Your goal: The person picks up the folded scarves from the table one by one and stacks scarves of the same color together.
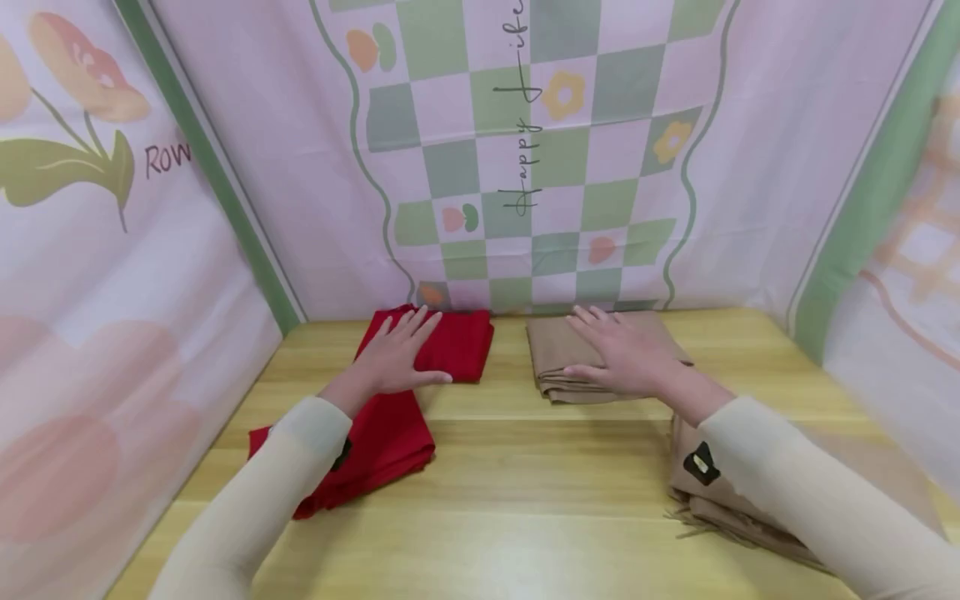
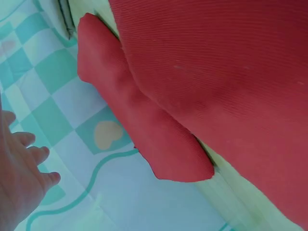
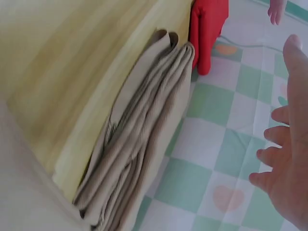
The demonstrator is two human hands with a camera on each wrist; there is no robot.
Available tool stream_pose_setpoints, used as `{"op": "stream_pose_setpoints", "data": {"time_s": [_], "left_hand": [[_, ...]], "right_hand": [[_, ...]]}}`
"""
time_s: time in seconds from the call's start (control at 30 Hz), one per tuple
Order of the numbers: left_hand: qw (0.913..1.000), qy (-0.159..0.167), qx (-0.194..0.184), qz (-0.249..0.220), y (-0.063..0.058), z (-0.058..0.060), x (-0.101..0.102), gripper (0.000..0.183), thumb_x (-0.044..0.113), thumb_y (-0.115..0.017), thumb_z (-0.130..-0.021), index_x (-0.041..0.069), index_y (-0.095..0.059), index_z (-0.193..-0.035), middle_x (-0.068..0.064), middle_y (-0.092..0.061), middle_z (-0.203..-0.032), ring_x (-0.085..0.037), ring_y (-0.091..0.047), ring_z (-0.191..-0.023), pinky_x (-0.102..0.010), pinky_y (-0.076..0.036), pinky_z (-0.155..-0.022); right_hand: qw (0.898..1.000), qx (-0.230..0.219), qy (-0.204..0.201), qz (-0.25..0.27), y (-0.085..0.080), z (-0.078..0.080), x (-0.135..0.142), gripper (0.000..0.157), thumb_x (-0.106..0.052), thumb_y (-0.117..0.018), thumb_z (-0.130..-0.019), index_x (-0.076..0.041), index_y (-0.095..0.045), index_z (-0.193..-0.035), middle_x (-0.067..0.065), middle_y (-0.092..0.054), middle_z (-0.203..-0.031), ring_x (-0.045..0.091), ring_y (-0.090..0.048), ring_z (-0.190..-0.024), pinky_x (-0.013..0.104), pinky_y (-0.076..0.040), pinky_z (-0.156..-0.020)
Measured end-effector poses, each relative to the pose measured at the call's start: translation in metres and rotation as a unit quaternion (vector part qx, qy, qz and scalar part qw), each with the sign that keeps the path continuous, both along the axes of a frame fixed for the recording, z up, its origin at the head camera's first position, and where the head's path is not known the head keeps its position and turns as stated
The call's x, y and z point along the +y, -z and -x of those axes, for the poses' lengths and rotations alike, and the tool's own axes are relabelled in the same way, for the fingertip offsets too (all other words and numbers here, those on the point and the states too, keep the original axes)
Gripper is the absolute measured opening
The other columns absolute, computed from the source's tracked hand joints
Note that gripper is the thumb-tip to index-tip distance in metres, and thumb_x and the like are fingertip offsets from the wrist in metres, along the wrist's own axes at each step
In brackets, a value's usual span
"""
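My left hand is spread palm down over a folded red cloth at the back left, fingers straight and apart. Under that forearm lies a second folded red cloth, nearer and turned at an angle. On the other side, my right hand is held flat, fingers extended, over a folded tan cloth. The right wrist view shows a gap between that hand and the layered folds of the tan cloth. Another folded tan cloth, with a frayed edge, lies beneath the right forearm. Neither hand holds anything.
The cloths lie on a wooden table. A printed fabric curtain hangs right behind its back edge, and further fabric panels close off the left side and the right side.
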State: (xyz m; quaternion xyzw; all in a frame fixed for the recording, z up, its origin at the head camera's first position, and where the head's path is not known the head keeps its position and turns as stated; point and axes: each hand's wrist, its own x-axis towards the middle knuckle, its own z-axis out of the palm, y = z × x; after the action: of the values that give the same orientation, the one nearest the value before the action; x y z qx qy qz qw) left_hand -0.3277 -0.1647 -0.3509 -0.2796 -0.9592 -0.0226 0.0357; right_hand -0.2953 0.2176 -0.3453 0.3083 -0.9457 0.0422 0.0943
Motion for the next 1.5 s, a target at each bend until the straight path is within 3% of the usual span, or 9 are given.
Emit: {"op": "stream_pose_setpoints", "data": {"time_s": [0.1,0.27,0.43,0.67,0.8,0.87,1.17,1.37,1.5], "left_hand": [[0.9998,0.001,0.013,-0.011,0.002,-0.004,-0.008,0.102,0.077,-0.049,-0.083,0.017,-0.012,-0.157,-0.014,-0.012,-0.160,-0.034,-0.013,-0.145,-0.058,-0.009,-0.114],[0.9988,-0.008,0.023,-0.043,0.003,-0.012,-0.026,0.099,0.070,-0.056,-0.084,0.014,-0.017,-0.156,-0.016,-0.020,-0.158,-0.034,-0.019,-0.144,-0.060,-0.016,-0.112],[0.9977,-0.027,0.011,-0.062,0.004,-0.021,-0.044,0.099,0.067,-0.059,-0.084,0.012,-0.020,-0.156,-0.017,-0.023,-0.157,-0.034,-0.022,-0.142,-0.061,-0.017,-0.111],[0.9950,-0.045,-0.005,-0.089,0.009,-0.033,-0.067,0.099,0.070,-0.058,-0.083,0.010,-0.025,-0.154,-0.019,-0.027,-0.155,-0.039,-0.030,-0.138,-0.062,-0.022,-0.109],[0.9937,-0.053,0.007,-0.098,0.012,-0.039,-0.079,0.098,0.069,-0.061,-0.082,0.007,-0.030,-0.152,-0.021,-0.033,-0.151,-0.043,-0.035,-0.133,-0.061,-0.029,-0.106],[0.9932,-0.059,0.018,-0.099,0.014,-0.041,-0.086,0.097,0.067,-0.062,-0.082,0.005,-0.033,-0.150,-0.022,-0.036,-0.149,-0.043,-0.037,-0.132,-0.059,-0.033,-0.104],[0.9892,-0.103,0.019,-0.103,0.024,-0.055,-0.118,0.092,0.065,-0.060,-0.086,-0.001,-0.038,-0.146,-0.025,-0.041,-0.144,-0.045,-0.040,-0.129,-0.060,-0.036,-0.101],[0.9845,-0.139,0.011,-0.106,0.028,-0.068,-0.138,0.090,0.063,-0.059,-0.087,-0.005,-0.039,-0.144,-0.031,-0.041,-0.141,-0.049,-0.040,-0.126,-0.063,-0.036,-0.099],[0.9812,-0.161,0.000,-0.107,0.032,-0.075,-0.149,0.090,0.062,-0.058,-0.088,-0.007,-0.038,-0.143,-0.034,-0.040,-0.139,-0.052,-0.040,-0.125,-0.064,-0.037,-0.097]], "right_hand": [[0.999,-0.010,-0.011,0.038,0.003,-0.004,-0.007,0.086,-0.059,-0.052,-0.094,0.001,-0.029,-0.150,0.025,-0.027,-0.153,0.041,-0.020,-0.141,0.056,-0.016,-0.113],[0.996,0.003,-0.034,0.080,0.006,-0.011,-0.021,0.081,-0.052,-0.060,-0.092,0.005,-0.037,-0.145,0.025,-0.036,-0.148,0.041,-0.032,-0.137,0.054,-0.027,-0.110],[0.992,0.022,-0.060,0.107,0.012,-0.014,-0.034,0.076,-0.044,-0.068,-0.090,0.007,-0.044,-0.140,0.025,-0.045,-0.141,0.041,-0.042,-0.130,0.052,-0.034,-0.106],[0.989,0.025,-0.076,0.123,0.019,-0.015,-0.053,0.070,-0.041,-0.068,-0.090,0.008,-0.049,-0.136,0.025,-0.051,-0.136,0.040,-0.048,-0.126,0.050,-0.039,-0.103],[0.986,0.020,-0.085,0.139,0.021,-0.016,-0.066,0.066,-0.040,-0.068,-0.090,0.007,-0.052,-0.133,0.023,-0.056,-0.131,0.038,-0.054,-0.120,0.049,-0.044,-0.099],[0.985,0.012,-0.089,0.150,0.022,-0.017,-0.073,0.065,-0.041,-0.067,-0.091,0.007,-0.053,-0.133,0.021,-0.061,-0.123,0.035,-0.061,-0.109,0.047,-0.045,-0.098],[0.982,-0.032,-0.090,0.165,0.029,-0.019,-0.107,0.065,-0.043,-0.065,-0.093,0.003,-0.051,-0.137,0.018,-0.055,-0.134,0.031,-0.053,-0.123,0.043,-0.042,-0.102],[0.981,-0.070,-0.087,0.161,0.035,-0.021,-0.129,0.065,-0.043,-0.064,-0.093,0.001,-0.049,-0.139,0.017,-0.055,-0.135,0.030,-0.051,-0.125,0.043,-0.040,-0.104],[0.979,-0.070,-0.093,0.169,0.043,-0.019,-0.140,0.064,-0.042,-0.064,-0.093,0.002,-0.051,-0.137,0.017,-0.057,-0.133,0.029,-0.054,-0.122,0.042,-0.043,-0.102]]}}
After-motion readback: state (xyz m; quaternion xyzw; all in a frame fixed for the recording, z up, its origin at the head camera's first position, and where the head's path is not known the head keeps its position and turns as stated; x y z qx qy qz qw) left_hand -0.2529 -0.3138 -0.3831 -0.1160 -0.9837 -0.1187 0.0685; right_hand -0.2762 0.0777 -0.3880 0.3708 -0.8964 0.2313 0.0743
